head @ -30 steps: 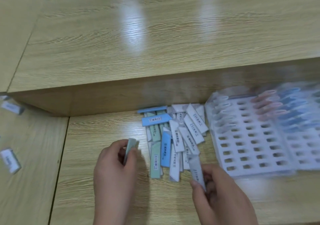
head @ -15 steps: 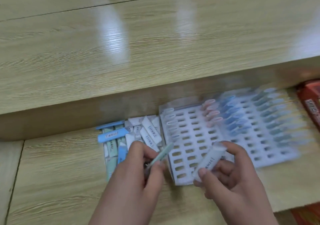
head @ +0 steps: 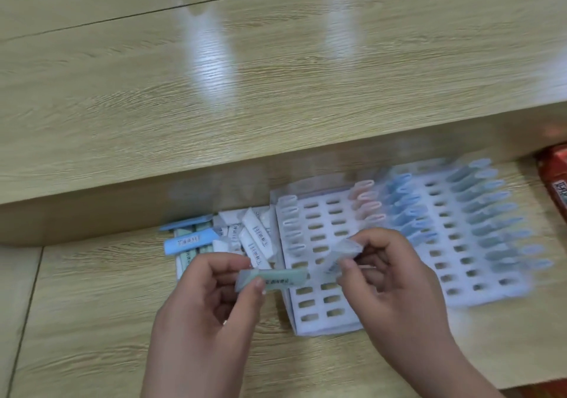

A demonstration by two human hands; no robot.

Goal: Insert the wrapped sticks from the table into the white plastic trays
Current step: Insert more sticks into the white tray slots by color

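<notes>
Now sticks (head: pixel 282 276) in hands (head: pixel 208 311), above trays (head: pixel 322 321)

Left hand (head: pixel 211 302) and right hand (head: pixel 395 281) close together, fingers pinched

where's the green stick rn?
Head view, low centre: the green stick is pinched in the left hand, roughly level, its right end over the edge of the left tray, between the loose pile and the right hand holding a white stick.
</notes>
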